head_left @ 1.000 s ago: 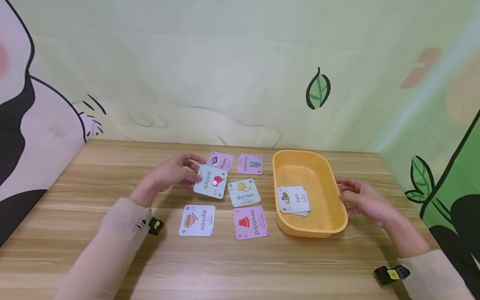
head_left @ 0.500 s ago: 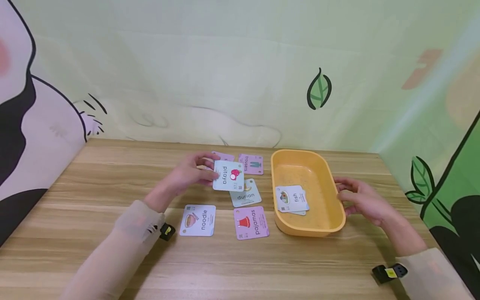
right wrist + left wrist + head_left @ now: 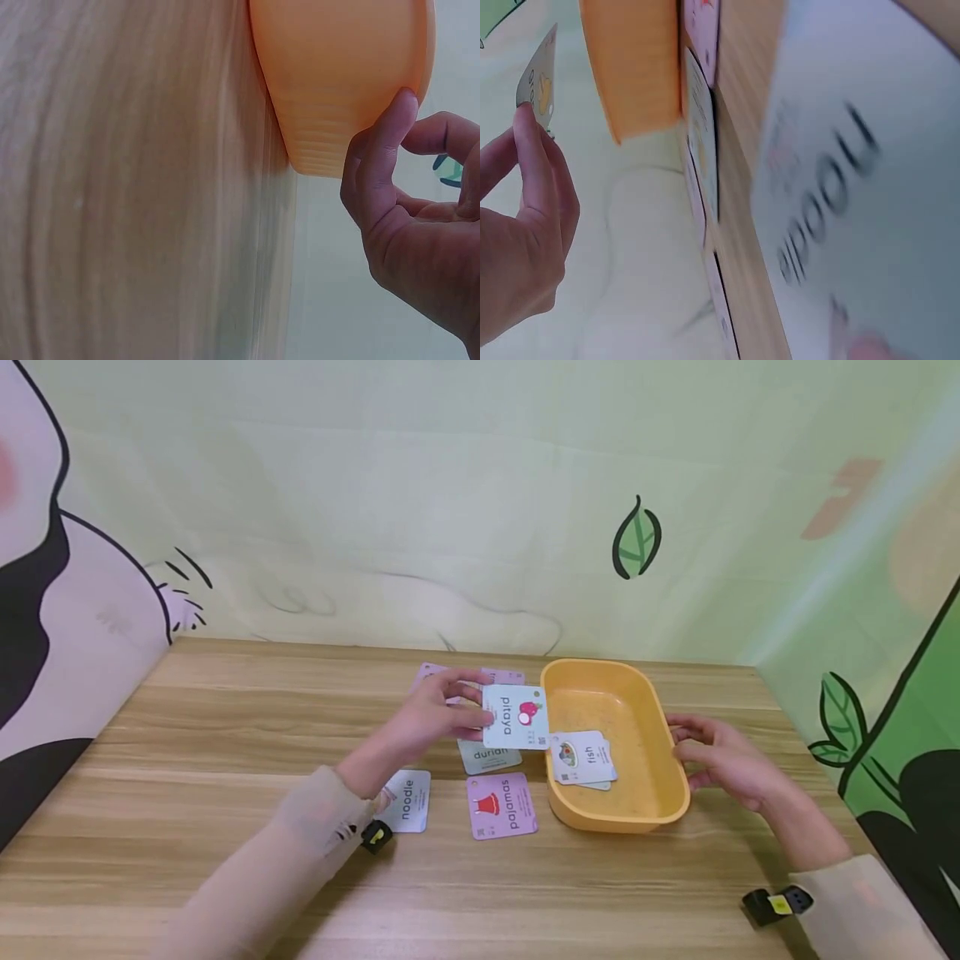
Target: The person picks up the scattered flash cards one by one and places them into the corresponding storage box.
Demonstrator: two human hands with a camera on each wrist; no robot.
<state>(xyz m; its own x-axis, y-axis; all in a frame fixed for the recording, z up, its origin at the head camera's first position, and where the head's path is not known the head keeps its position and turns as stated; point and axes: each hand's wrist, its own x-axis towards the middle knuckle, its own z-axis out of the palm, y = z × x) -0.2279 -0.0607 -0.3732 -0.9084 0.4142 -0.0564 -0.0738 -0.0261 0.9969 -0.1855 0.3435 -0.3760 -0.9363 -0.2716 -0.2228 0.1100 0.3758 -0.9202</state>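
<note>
Your left hand (image 3: 431, 714) pinches the pitaya card (image 3: 517, 718) between thumb and fingers, up off the wooden table (image 3: 187, 827), at the yellow basin's (image 3: 622, 823) nine o'clock rim; your right hand (image 3: 723, 760) touches that basin at three o'clock, though I can't tell whether it grips the rim; inside, at eight o'clock, there's the fish card (image 3: 583, 758) over another card; from the pitaya card, the part-hidden durian card (image 3: 487, 761) lies at seven o'clock, the pajamas card (image 3: 502, 806) at six, the noodle card (image 3: 411, 806) at eight, two purple cards (image 3: 431, 672) between ten and twelve.
</note>
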